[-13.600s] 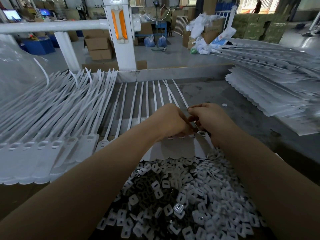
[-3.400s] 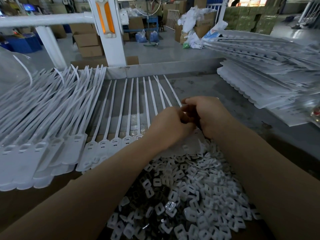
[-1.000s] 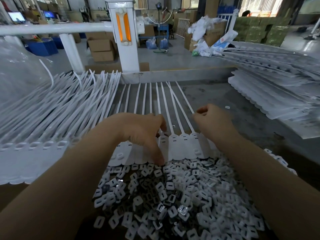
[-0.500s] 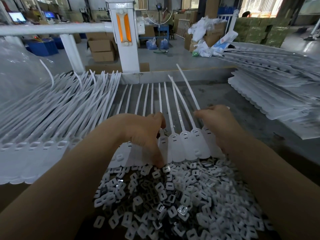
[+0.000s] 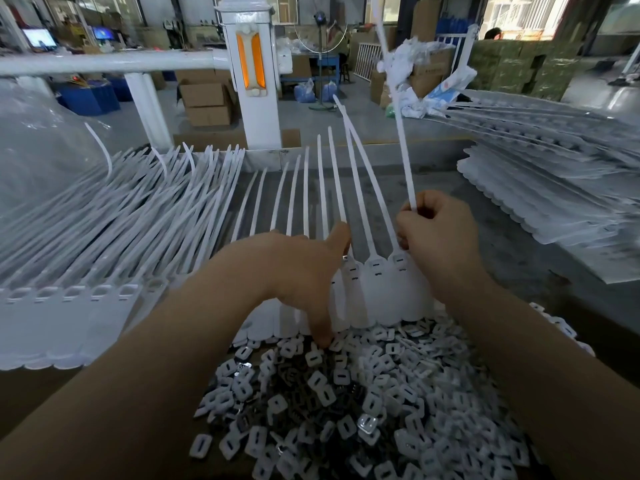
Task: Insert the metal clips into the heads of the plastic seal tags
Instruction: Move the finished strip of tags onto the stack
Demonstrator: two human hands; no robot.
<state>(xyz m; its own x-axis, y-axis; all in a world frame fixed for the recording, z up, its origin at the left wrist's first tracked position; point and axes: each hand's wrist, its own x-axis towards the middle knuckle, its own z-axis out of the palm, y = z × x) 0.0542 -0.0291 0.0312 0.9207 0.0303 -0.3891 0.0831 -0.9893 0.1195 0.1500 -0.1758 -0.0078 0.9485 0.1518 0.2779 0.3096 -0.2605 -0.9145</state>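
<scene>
Two hands work over one joined row of seal tags [image 5: 375, 292] lying on the bench [image 5: 519, 244], just beyond a heap of small clips [image 5: 346, 403]. My right hand [image 5: 440, 237] curls round a single white strap [image 5: 403, 143] and holds it tilted up off the bench, its tip high against the background. My left hand [image 5: 304, 275] rests on the tag row with fingers spread and fairly straight, thumb touching the near edge of the clip heap; I cannot tell whether it pinches a clip. I judge this row finished with clips and being lifted clear. Next move: carry it to a pile, likely the stack [image 5: 554, 188] at right, then draw a fresh row close.
</scene>
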